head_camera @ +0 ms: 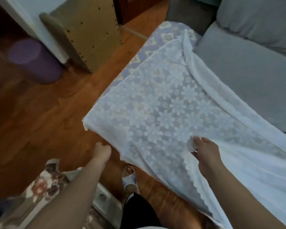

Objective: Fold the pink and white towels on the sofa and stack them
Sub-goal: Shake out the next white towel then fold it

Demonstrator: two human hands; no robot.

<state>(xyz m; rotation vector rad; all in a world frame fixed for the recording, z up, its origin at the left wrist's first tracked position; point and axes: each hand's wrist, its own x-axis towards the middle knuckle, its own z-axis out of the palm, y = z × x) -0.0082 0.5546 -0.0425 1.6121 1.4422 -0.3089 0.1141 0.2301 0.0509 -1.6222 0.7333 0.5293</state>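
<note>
A white lace towel (163, 104) with a flower pattern lies spread over the sofa seat, its near edge hanging off the front. My right hand (205, 154) pinches a fold of this towel near its scalloped edge. My left hand (102, 152) hovers over the floor just left of the towel's hanging corner, blurred, fingers loosely curled, holding nothing. No pink towel shows in this view.
A purple-patterned cover (157, 40) lies under the towel. Grey sofa cushions (248, 66) sit to the right. A wooden floor (40, 113), a purple bin (35, 60), a cardboard panel (92, 30) and my slippered foot (130, 177) are on the left and below.
</note>
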